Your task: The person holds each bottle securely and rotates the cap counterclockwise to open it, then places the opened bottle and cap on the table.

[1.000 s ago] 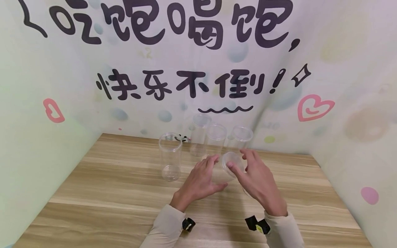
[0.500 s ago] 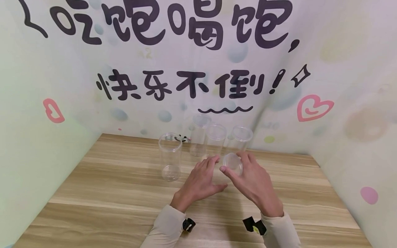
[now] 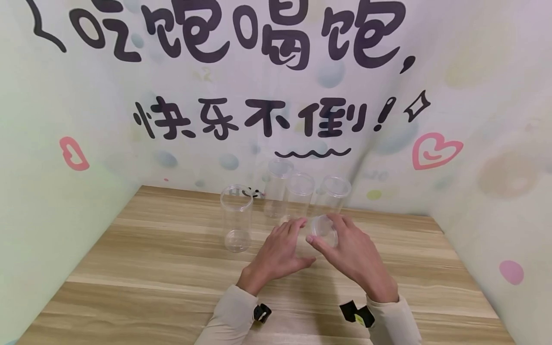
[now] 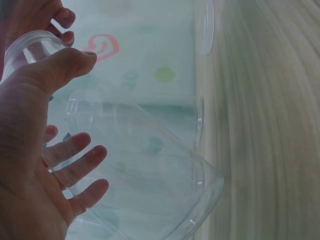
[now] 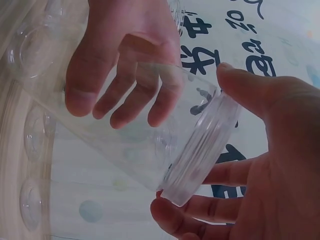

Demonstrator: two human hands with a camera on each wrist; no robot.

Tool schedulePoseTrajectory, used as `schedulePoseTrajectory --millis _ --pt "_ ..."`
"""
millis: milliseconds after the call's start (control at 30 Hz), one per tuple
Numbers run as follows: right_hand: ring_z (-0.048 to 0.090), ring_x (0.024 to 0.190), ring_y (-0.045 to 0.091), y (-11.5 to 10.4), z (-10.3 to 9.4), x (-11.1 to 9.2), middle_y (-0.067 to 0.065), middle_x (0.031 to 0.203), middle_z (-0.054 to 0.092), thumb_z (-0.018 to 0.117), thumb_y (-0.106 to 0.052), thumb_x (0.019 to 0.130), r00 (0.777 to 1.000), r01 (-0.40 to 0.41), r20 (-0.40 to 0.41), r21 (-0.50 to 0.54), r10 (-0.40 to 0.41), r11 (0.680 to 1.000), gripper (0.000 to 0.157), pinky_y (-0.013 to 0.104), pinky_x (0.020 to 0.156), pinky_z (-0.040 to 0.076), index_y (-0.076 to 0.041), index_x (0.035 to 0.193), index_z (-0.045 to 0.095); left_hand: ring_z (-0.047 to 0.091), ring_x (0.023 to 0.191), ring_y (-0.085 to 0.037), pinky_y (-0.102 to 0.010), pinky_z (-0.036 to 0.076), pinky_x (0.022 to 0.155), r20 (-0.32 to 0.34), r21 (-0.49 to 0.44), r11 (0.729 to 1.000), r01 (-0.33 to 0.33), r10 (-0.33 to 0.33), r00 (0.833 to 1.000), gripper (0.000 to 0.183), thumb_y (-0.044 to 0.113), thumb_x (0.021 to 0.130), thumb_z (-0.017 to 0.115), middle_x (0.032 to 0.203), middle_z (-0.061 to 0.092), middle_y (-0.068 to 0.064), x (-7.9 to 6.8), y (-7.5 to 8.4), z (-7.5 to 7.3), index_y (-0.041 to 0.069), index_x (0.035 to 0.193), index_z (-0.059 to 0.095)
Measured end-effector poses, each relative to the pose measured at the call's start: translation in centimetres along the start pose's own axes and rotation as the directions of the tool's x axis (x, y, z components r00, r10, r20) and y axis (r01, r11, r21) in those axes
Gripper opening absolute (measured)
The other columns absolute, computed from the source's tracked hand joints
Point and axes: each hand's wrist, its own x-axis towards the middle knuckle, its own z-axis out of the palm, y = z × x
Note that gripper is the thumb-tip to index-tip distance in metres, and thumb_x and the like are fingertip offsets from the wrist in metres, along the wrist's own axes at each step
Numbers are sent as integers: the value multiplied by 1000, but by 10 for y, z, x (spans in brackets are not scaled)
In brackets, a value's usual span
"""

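A clear plastic jar (image 5: 142, 142) tilts between the two hands, its base low and its lidded end raised toward the right hand. My left hand (image 3: 276, 251) holds the jar's body, fingers on the far side and thumb on the near side. At the top end, my right hand (image 3: 358, 256) grips the clear ribbed lid (image 5: 202, 150), with the thumb on one edge and fingers on the opposite edge. In the head view the lid's round top (image 3: 322, 231) shows between right thumb and fingers. No contents are visible in the jar.
Left of the hands stands a tall clear jar (image 3: 237, 218) that looks lidless. Behind the hands are three more upright clear jars: one at the back (image 3: 276, 189), a middle one (image 3: 300, 189) and a right one (image 3: 337, 189). A printed wall backs the wooden table (image 3: 151, 268).
The right hand's spread fingers and thumb have come down from over the lid's top to close around its edge. Left hand and standing jars have stayed put.
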Motion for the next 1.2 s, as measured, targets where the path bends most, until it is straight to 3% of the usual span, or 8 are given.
schedulePoseTrajectory --millis 600,933,1200 --pt "64 110 34 2 -3 -1 12 130 60 63 -65 86 1000 23 10 29 -24 999 73 56 85 51 -16 139 52 58 119 -20 -43 49 97 8 -50 999 -4 5 1000 83 44 77 80 129 58 -4 -1 -2 1 6 141 42" --pt "62 92 19 6 -6 -1 6 132 58 66 -62 85 999 40 31 66 -42 997 72 46 79 51 -19 140 52 57 119 -20 -44 49 97 19 -63 998 -14 15 1000 84 45 79 79 130 57 -4 -2 -3 -1 8 143 40" --pt "60 99 21 8 -6 -1 4 133 56 73 -52 84 996 85 17 108 -87 991 72 45 83 49 -19 143 48 57 119 -20 -44 48 98 12 -81 997 -18 19 1000 83 44 78 79 130 57 -4 -1 -3 -2 7 142 41"
